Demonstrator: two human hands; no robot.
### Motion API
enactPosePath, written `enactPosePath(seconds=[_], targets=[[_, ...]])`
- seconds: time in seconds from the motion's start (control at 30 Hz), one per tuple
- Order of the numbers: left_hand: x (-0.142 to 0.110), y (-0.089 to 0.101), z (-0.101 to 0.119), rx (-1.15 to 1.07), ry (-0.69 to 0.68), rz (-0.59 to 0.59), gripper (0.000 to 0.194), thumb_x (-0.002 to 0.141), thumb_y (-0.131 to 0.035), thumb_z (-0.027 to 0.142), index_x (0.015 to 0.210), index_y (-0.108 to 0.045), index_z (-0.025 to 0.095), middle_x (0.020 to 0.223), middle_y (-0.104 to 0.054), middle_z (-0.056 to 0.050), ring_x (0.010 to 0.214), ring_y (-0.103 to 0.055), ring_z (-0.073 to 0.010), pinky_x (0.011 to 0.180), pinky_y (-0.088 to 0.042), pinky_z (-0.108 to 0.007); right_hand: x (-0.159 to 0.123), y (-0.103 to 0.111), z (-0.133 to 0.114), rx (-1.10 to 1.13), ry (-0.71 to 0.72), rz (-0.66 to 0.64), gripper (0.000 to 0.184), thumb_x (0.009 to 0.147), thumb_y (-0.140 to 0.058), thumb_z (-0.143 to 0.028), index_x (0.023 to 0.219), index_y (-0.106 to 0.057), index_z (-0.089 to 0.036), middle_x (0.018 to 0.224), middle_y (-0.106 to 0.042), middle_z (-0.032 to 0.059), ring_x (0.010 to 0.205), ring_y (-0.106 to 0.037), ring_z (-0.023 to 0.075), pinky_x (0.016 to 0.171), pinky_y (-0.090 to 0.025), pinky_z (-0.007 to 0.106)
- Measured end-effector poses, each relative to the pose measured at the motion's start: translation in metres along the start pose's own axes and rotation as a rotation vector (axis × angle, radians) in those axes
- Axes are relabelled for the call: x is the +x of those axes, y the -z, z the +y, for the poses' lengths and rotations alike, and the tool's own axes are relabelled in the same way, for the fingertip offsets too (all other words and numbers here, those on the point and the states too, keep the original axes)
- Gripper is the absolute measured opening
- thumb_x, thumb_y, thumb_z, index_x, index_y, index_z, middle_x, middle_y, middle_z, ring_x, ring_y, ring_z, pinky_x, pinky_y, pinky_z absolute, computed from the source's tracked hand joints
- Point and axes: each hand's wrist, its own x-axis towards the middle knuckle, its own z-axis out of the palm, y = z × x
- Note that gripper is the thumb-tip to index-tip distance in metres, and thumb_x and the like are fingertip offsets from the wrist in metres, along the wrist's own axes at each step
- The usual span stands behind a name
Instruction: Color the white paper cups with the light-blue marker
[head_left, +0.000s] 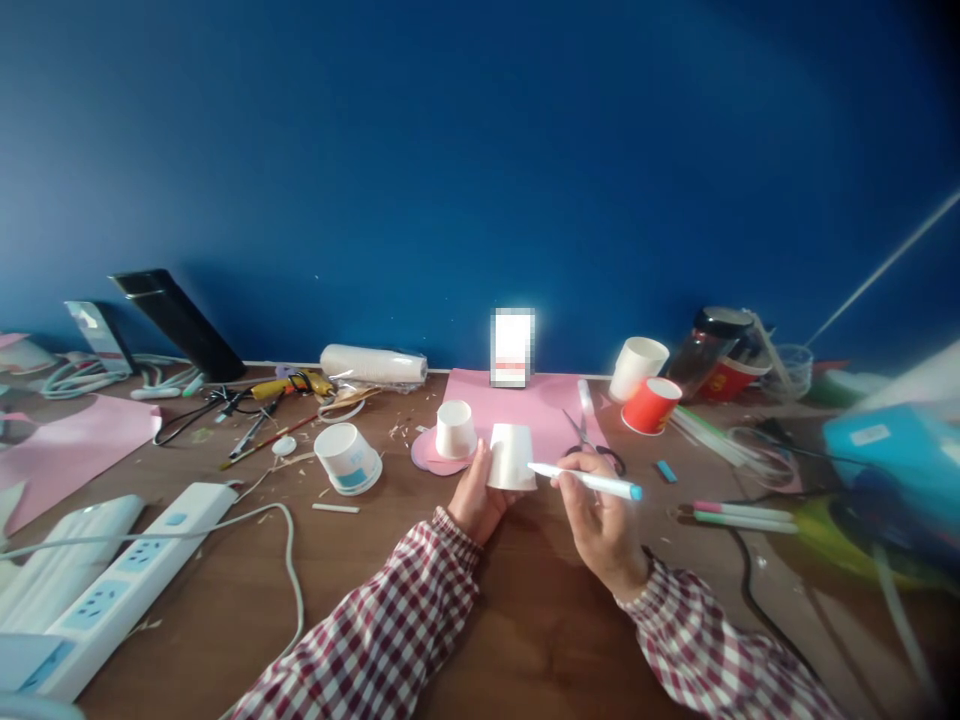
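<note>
My left hand [480, 502] grips a white paper cup [511, 455] that is turned upside down, with its thumb along the left side. My right hand [602, 520] pinches a white marker [600, 482] with a light blue end. The marker's tip is at the cup's right side; I cannot tell whether it touches. Just left of the held cup, another upturned white cup [455, 430] stands on pink paper discs [427, 455]. Scissors [581, 440] lie behind my right hand on a pink sheet [480, 390]. A small blue cap [666, 471] is to the right.
A bright phone [512, 348] leans on the blue wall. Red [651, 406] and white [637, 368] cups stand at right, near loose markers [742, 517]. White stacked cups [346, 457], a glue gun [292, 385] and a power strip [135, 580] with its cable are at left.
</note>
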Motion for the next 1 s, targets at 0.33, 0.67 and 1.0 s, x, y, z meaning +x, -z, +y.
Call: enactPosePath(seconds=[0.33, 0.67, 1.0], targets=[[-0.0033, 0.0025, 0.0025, 0.029, 0.023, -0.028, 0.043, 0.088, -0.063, 0.045, 0.114, -0.065, 0.010, 0.102, -0.071, -0.015, 0.090, -0.067, -0.0243, 0.080, -0.055, -0.038, -0.0027, -0.0044, 0.0048, 0.100, -0.069, 0.068, 0.007, 0.094, -0.060, -0.028, 0.095, -0.057, -0.022, 0.082, -0.063, 0.0019, 0.075, -0.065, 0.0175, 0.063, -0.053, 0.026], [-0.0037, -0.0007, 0.0025, 0.016, 0.039, -0.002, 0.050, 0.089, -0.058, 0.053, 0.110, -0.065, 0.009, 0.095, -0.068, -0.013, 0.081, -0.064, -0.0204, 0.070, -0.055, -0.032, 0.0004, -0.0038, 0.0024, 0.090, -0.023, 0.032, 0.008, 0.094, -0.059, -0.023, 0.101, -0.060, -0.020, 0.087, -0.065, 0.0041, 0.079, -0.064, 0.0178, 0.070, -0.055, 0.029], [-0.0003, 0.0019, -0.0010, 0.030, 0.004, -0.048, 0.048, 0.088, -0.059, 0.053, 0.106, -0.065, 0.009, 0.090, -0.068, -0.011, 0.079, -0.065, -0.0203, 0.075, -0.054, -0.034, -0.0001, -0.0014, -0.0016, 0.026, -0.050, -0.031, 0.015, 0.099, -0.049, -0.031, 0.095, -0.059, -0.020, 0.084, -0.064, 0.0049, 0.074, -0.062, 0.0183, 0.066, -0.052, 0.030]])
